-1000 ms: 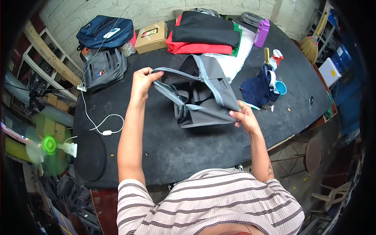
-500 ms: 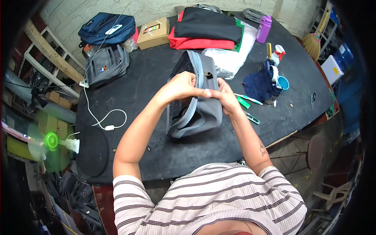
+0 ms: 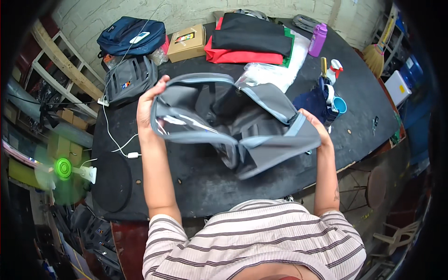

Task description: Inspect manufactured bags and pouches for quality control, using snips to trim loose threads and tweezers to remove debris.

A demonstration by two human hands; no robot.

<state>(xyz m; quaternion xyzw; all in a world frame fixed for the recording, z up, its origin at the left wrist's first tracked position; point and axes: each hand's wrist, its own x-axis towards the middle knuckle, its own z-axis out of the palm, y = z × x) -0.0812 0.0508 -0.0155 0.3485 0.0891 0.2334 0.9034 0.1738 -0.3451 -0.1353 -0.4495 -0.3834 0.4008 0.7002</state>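
A grey bag point(image 3: 277, 150) with pale blue-grey edging is spread wide over the middle of the table, its dark inside facing up. A glossy clear panel lies in its left half. My left hand point(image 3: 147, 108) is closed around the bag's left edge, thumb at the top corner. My right hand point(image 3: 318, 127) grips the right end, with some fingers hidden behind the fabric. Behind the bag lies a white plastic-wrapped bundle point(image 3: 268, 77).
Folded black cloth point(image 3: 249, 35) on red and green cloth lies at the back, beside a cardboard box point(image 3: 186, 44). A grey backpack point(image 3: 130, 81) and a blue backpack point(image 3: 126, 37) are at left. A purple bottle point(image 3: 318, 39) and blue cup point(image 3: 339, 106) stand right.
My hands have moved apart, the left leftward and the right rightward. The bag between them has gone from narrow and upright to spread wide, showing its inside.
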